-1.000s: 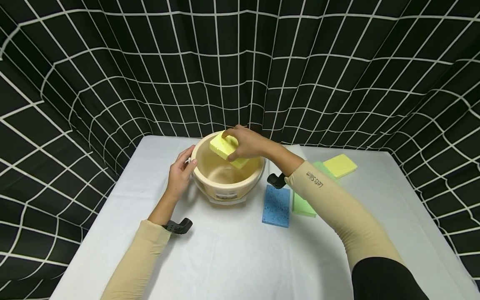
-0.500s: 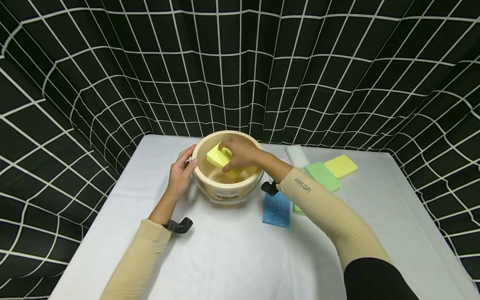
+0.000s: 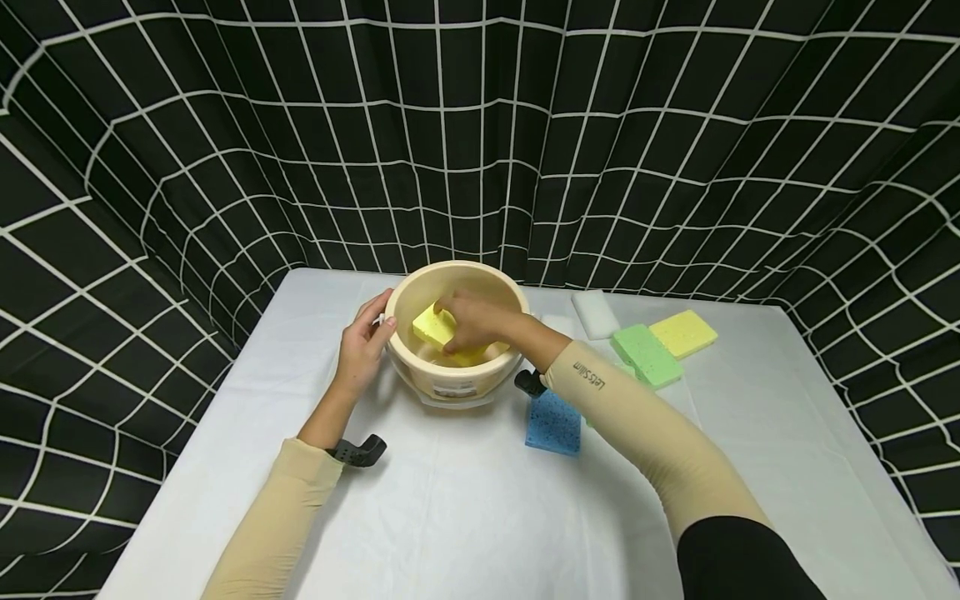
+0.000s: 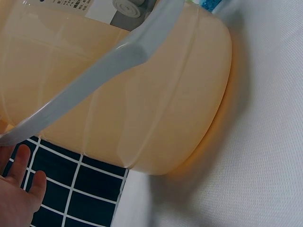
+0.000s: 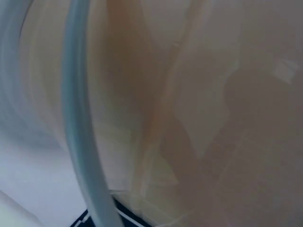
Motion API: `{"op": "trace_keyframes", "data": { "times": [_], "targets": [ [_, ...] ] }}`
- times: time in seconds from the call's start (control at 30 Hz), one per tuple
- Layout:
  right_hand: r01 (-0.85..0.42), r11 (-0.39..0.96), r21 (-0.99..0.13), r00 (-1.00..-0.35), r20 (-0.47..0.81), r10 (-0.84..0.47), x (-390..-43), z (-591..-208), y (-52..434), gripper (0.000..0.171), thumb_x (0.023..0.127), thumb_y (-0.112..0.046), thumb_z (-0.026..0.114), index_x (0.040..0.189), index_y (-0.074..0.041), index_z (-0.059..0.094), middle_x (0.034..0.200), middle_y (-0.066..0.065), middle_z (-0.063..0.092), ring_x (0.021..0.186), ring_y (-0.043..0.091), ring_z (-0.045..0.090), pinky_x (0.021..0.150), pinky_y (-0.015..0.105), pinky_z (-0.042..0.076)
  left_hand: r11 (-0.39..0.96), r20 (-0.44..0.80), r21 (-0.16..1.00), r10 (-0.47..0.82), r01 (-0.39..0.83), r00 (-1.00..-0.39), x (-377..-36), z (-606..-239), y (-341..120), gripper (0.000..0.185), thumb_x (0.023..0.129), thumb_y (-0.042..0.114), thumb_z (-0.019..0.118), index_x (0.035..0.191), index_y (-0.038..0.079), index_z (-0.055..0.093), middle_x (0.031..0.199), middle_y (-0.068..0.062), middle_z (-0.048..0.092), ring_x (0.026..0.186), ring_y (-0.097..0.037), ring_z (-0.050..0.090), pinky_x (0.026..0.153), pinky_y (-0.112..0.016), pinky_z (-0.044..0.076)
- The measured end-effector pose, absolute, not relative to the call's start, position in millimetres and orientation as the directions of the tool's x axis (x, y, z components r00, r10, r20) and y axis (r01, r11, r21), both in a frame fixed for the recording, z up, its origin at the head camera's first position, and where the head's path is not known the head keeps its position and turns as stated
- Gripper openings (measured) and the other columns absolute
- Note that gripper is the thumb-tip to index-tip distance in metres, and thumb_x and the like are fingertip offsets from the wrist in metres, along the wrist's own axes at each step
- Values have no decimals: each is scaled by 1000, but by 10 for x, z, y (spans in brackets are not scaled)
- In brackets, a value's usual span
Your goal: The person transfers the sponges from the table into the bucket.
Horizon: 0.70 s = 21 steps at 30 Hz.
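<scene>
A: Main item? Quick.

B: Flat rectangular yellow sponge [image 3: 437, 327], porous, tilted, inside the round beige plastic bucket [image 3: 454, 377] at the middle back of the white-covered table [image 3: 465, 517]. Bucket has a pale grey handle [image 4: 94, 80] hanging down its outer wall and a label on the front.

A: Right hand?

B: Right hand [image 3: 474, 321] reaches over the rim into the bucket, fingers curled round the yellow sponge, thumb side towards the camera. It grips the sponge near the bottom of the bucket.

A: Left?

B: Left hand [image 3: 360, 350] rests against the bucket's outer left wall, fingers fairly straight and close together, thumb up by the rim. In the left wrist view only fingertips [image 4: 21, 189] show at the bottom left corner.

A: Hidden bits?

B: Part of the sponge is under the right hand. Right wrist view is a blur of beige wall and grey handle, nothing else readable. Can't tell whether the sponge touches the bucket floor.

A: Rest of table?

B: Blue speckled sponge [image 3: 553, 412] just right of the bucket, partly under the right forearm. Farther right, green sponge [image 3: 645, 354], another yellow sponge [image 3: 684, 332], white sponge [image 3: 595, 313]. Black grid-patterned curtain [image 3: 480, 125] behind.
</scene>
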State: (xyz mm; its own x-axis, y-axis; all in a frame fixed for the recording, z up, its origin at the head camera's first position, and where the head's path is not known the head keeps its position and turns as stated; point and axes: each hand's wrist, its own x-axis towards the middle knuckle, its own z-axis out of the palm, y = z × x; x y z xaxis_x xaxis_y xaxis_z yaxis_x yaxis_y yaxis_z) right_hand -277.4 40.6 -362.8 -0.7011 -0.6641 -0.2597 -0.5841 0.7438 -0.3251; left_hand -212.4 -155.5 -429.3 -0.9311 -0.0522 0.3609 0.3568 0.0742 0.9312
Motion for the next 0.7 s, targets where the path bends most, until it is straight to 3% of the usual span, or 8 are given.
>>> {"op": "trace_keyframes", "data": {
  "times": [0.7],
  "targets": [
    [-539, 813, -221, -729, -361, -582, -2785, -3712, 350, 75, 80, -34, 77, 141, -9, 42, 124, 14, 47, 109, 26, 51, 101, 38, 47, 61, 364, 931, -58, 361, -929, -2135, -4324, -1555, 45, 98, 1, 50, 141, -7, 44, 146, -23, 44, 122, -6, 46, 96, -8, 45]
  ]
}}
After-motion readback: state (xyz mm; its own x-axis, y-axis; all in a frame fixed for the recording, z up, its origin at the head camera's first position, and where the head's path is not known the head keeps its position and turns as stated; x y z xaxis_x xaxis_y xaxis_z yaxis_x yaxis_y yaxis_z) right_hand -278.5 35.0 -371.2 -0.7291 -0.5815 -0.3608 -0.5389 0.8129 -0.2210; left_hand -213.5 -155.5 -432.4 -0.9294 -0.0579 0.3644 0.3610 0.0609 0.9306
